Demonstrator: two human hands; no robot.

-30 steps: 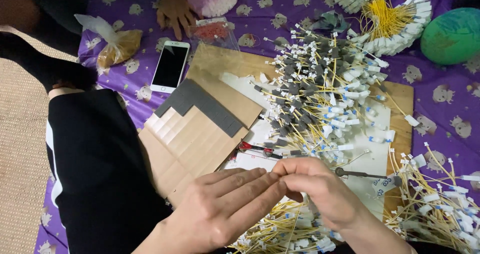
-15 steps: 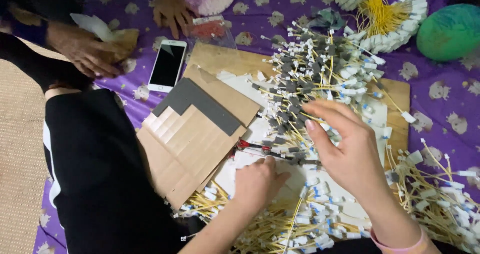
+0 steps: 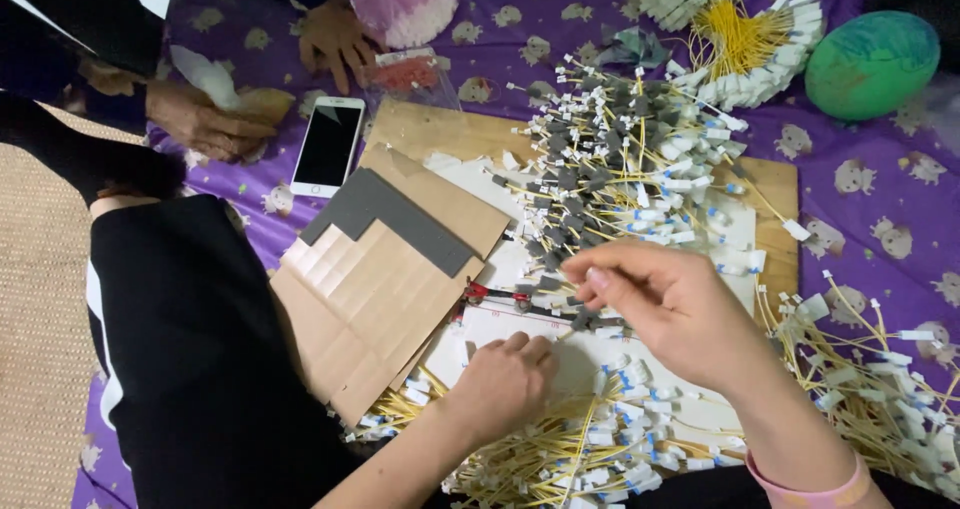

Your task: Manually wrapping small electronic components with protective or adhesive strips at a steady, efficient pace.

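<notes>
Two hands are working: the right hand (image 3: 670, 304) is pinching one yellow wire (image 3: 590, 314); the left hand (image 3: 505, 379) is curling on white paper (image 3: 500, 324). One phone (image 3: 327, 145) is lying nearby.

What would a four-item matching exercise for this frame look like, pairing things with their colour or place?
Things:
1. smartphone
2. round ball
3. cardboard sheets
4. right hand

Descriptions:
A. green, at the top right on the purple cloth
B. brown, stacked under a grey strip
C. dark screen up, white edge, left of the wooden board
D. fingers pinched over the grey-tipped yellow cables

Pairs: 1-C, 2-A, 3-B, 4-D
</notes>
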